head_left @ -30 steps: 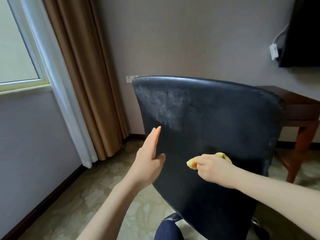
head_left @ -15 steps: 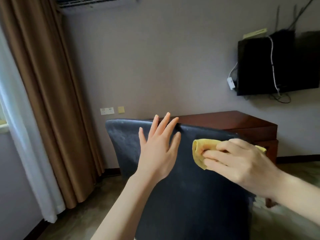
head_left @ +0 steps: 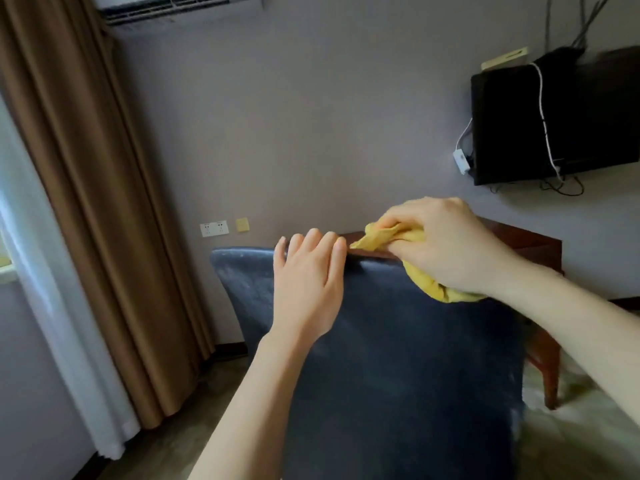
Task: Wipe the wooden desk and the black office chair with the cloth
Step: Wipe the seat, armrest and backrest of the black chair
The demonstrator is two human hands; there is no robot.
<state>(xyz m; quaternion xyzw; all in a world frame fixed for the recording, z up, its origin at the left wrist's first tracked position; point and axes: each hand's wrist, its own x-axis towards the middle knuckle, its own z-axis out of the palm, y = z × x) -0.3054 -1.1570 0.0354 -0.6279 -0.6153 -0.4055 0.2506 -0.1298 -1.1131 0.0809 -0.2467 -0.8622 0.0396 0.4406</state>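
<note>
Yellow cloth (head_left: 391, 237) bunched in right hand (head_left: 446, 244), fingers clamped round it, at top edge of black chair (head_left: 398, 358) back. Left hand (head_left: 308, 289) flat on chair back, fingers together and bent over top edge, holding nothing, steadying. Step in hand, judging by this: wiping chair's top rim. Next move probably calls for drawing cloth along rim toward left hand, then shifting that hand clear; firm bracing needed, since chair could roll or swivel. Pale dusty streaks on chair back near upper left corner, likely unwiped. Wooden desk (head_left: 526, 244) just behind chair, against grey wall. Brown curtain (head_left: 86, 202) and white sheer at left, air conditioner (head_left: 173, 8) high up, sockets (head_left: 214, 229) low on wall, dark screen (head_left: 554, 119) with cables at right.
</note>
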